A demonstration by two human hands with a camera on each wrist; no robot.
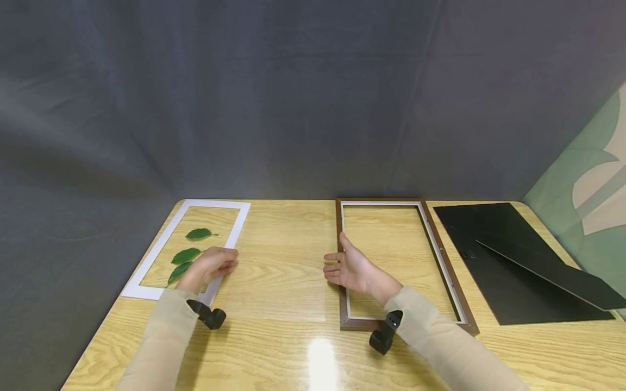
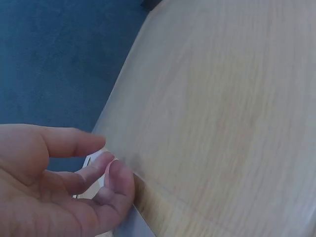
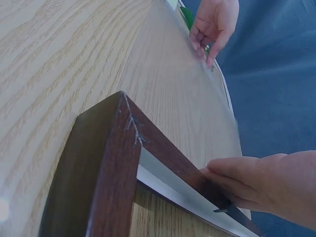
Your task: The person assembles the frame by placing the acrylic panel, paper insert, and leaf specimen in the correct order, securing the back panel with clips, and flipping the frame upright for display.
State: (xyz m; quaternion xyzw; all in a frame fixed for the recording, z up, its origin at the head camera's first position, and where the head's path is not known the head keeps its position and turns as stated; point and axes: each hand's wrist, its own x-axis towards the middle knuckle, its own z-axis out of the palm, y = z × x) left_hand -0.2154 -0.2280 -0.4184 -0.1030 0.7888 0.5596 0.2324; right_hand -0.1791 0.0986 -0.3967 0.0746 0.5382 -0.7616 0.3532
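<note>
While the left grip (image 1: 210, 266), thumb and fingers curled, appears to pinch one side of a clear sheet (image 1: 283, 260), the right grip (image 1: 353, 269), fingers extended and thumb raised, lies along the opposite side, presumably steadying the span between them. A white border (image 1: 215, 204) around green leaves (image 1: 198, 234) lies beneath the left grip; a brown frame (image 1: 447, 259) lies below the right.

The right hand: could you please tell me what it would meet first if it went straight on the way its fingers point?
The right hand would probably meet the clear sheet first; depth is unclear, so it might pass just above instead.
</note>
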